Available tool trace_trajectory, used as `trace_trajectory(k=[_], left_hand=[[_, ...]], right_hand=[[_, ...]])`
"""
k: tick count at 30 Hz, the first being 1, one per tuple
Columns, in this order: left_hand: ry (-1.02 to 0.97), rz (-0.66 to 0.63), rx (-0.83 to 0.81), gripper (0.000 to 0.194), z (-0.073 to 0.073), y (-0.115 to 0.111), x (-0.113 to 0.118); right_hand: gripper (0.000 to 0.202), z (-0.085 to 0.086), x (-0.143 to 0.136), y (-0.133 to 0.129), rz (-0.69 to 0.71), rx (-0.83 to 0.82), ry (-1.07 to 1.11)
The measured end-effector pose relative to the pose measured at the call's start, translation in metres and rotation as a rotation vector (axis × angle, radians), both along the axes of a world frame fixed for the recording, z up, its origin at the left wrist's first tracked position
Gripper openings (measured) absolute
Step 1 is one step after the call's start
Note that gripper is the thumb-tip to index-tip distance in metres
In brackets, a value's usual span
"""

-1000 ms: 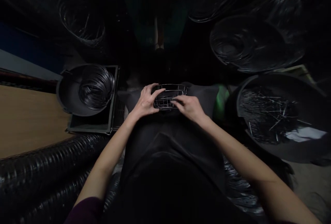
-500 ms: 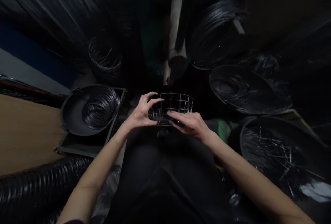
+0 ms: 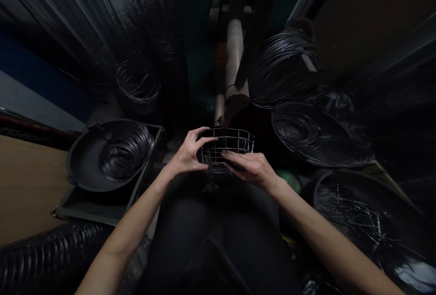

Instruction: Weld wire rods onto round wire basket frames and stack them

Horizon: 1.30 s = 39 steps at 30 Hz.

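Observation:
A round wire basket (image 3: 235,141) of thin metal rods is held between my two hands, in front of my lap. My left hand (image 3: 190,153) grips its left side, thumb low and fingers over the upper rim. At the front right, my right hand (image 3: 251,167) has its fingers against the basket's wires. What lies beneath the basket is too dark to make out. Just beyond it, the blunt end of a thick metal cylinder (image 3: 235,58) points toward me, with a thinner rod (image 3: 220,107) beside it.
A dark basin (image 3: 85,167) on the left holds a stack of wire rings (image 3: 127,149). To the right stand a basin with coiled wire (image 3: 296,127) and a tub of loose wire pieces (image 3: 361,217). A large wire bundle (image 3: 282,63) hangs behind. Stacked rings (image 3: 54,252) lie lower left.
My view has tilted up slightly, so the surroundings sit lower in the picture and look sharper. Both hands keep the same hold on the wire basket.

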State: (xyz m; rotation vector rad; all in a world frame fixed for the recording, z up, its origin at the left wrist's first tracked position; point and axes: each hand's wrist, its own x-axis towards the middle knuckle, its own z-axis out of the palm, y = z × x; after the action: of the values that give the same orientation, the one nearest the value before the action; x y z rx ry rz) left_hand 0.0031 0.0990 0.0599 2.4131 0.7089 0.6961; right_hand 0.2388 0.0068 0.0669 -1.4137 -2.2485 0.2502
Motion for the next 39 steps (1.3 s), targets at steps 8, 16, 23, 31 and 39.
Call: trace_trajectory(k=[8, 16, 23, 31, 39], left_hand=[[-0.045, 0.012, 0.010, 0.078, 0.002, 0.022, 0.004], [-0.012, -0.007, -0.038, 0.077, 0.008, 0.028, 0.004], [-0.038, -0.003, -0.058, 0.076, 0.008, 0.032, 0.004], [-0.074, 0.031, -0.049, 0.077, 0.004, 0.059, 0.013], [-0.057, 0.033, -0.049, 0.076, 0.004, 0.075, 0.019]], right_hand=[[0.032, 0.004, 0.002, 0.022, -0.004, 0.044, 0.053], [0.032, 0.005, -0.002, 0.025, -0.052, -0.020, 0.085], [0.028, 0.005, -0.007, -0.004, -0.336, 0.158, 0.056], [0.033, 0.002, -0.002, 0.023, -0.409, 0.268, 0.175], [0.026, 0.005, -0.002, 0.035, -0.486, 0.206, 0.169]])
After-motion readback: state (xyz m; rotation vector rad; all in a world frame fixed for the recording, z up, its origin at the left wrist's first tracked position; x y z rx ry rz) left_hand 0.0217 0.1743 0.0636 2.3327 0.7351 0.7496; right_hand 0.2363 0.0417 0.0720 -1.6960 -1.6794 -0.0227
